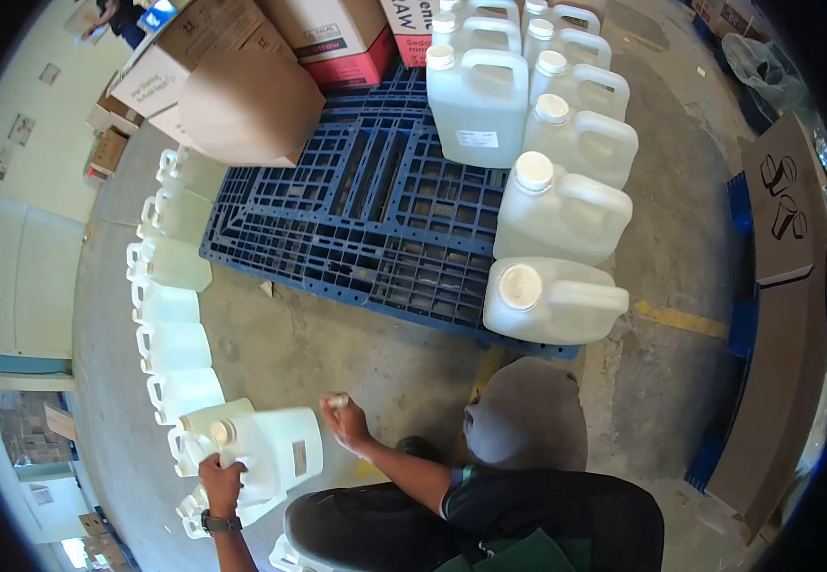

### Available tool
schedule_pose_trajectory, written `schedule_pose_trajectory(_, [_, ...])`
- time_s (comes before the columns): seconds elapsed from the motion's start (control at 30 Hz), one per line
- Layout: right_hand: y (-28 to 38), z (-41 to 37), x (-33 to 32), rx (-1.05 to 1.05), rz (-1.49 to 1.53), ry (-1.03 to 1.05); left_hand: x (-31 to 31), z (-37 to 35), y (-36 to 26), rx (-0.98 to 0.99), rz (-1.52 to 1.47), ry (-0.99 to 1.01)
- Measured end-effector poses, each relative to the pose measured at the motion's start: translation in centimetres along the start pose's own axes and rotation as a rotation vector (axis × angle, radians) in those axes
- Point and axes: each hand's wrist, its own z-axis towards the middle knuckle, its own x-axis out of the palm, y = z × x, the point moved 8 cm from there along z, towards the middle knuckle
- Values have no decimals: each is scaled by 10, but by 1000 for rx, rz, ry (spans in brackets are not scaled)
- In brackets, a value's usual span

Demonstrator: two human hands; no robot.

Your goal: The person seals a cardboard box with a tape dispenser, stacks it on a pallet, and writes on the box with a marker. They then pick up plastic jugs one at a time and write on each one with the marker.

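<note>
My left hand (221,484) is wrapped round the handle of a translucent plastic jug (285,456) with a white cap and a small label. This jug is tilted, its cap toward my left hand, near the end of a curved row of similar jugs (180,348) on the floor. To the right of it, my right hand (345,424) is apart from the jug with its fingers closed. A small pale spot shows at the fingertips, too small to name.
A blue plastic pallet (337,214) lies ahead, with capped jugs (561,205) along its right side and cardboard boxes (242,105) at its far left. Flattened cardboard (775,381) stands at the right. A person (122,19) is at the far upper left.
</note>
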Motion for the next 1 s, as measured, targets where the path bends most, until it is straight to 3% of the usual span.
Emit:
schedule_pose_trajectory(0.03, [11, -9, -11, -136, -8, -14, -2, 3, -33, 39, -37, -5])
schedule_pose_trajectory(0.13, [-2, -43, -16, -69, -76, 103, 1, 14, -132, 110, -169, 26])
schedule_pose_trajectory(0.2, [-9, -62, -6, -55, -117, 314, 17, 22, -197, 140, -336, 65])
schedule_pose_trajectory(0.27, [-7, -67, -2, -55, -108, 344, 52, 30, -255, 159, -589, 93])
schedule_pose_trajectory(0.33, [-2, -74, 7, -61, -105, 386, 93, 42, -310, 162, -563, 138])
schedule_pose_trajectory(0.37, [-2, -74, 15, -43, -115, 387, 121, 49, -332, 106, -748, 169])
schedule_pose_trajectory(0.4, [-4, -71, 19, -25, -127, 379, 144, 71, -350, 443, -734, 129])
schedule_pose_trajectory(0.43, [-7, -76, 26, -20, -140, 421, 184, 80, -362, 70, -1016, 195])
schedule_pose_trajectory(0.47, [-8, -72, 32, -14, -155, 458, 195, 71, -400, 71, -975, 120])
schedule_pose_trajectory(0.57, [1, -62, 13, 106, -6, 490, 214, 77, -501, 429, -474, 209])
schedule_pose_trajectory(0.63, [2, -49, -2, 92, -45, 433, 232, 70, -542, 403, -414, 300])
schedule_pose_trajectory(0.67, [-16, -52, 18, 101, -51, 445, 242, 70, -554, 387, -420, 300])
schedule_pose_trajectory(0.73, [-91, -76, 72, 323, 0, 376, 268, 72, -556, 146, -844, 353])
schedule_pose_trajectory(0.77, [-93, -80, 69, 336, -7, 384, 281, 60, -563, 129, -846, 355])
schedule_pose_trajectory(0.83, [-74, -76, 55, 228, 226, 277, 288, 28, -575, 20, -1272, 317])
schedule_pose_trajectory(0.93, [-45, -73, 27, 168, 103, 343, 299, 28, -586, -14, -1457, 527])
schedule_pose_trajectory(1.0, [-32, -66, 17, 135, 49, 374, 304, 23, -582, -24, -1426, 472])
